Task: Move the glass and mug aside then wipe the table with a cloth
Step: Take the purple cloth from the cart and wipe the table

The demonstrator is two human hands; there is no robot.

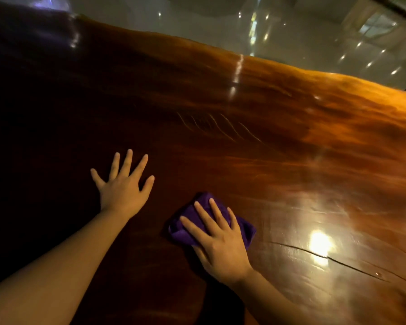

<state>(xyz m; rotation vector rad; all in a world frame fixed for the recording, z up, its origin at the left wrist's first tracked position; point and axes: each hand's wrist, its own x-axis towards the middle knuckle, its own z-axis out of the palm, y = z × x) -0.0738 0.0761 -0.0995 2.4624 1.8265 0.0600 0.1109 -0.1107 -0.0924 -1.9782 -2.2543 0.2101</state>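
Note:
A folded purple cloth (245, 227) lies on the glossy dark wooden table (256, 141), low and centre in the head view. My right hand (218, 240) presses flat on top of the cloth, fingers spread over it. My left hand (123, 184) rests palm down on the bare wood to the left of the cloth, fingers apart, holding nothing. Neither a glass nor a mug is in view.
The table's wavy far edge (291, 63) runs from upper left down to the right, with a shiny pale floor (314, 31) beyond it. A long crack (338, 259) crosses the wood at the lower right, next to a bright light reflection (320, 242).

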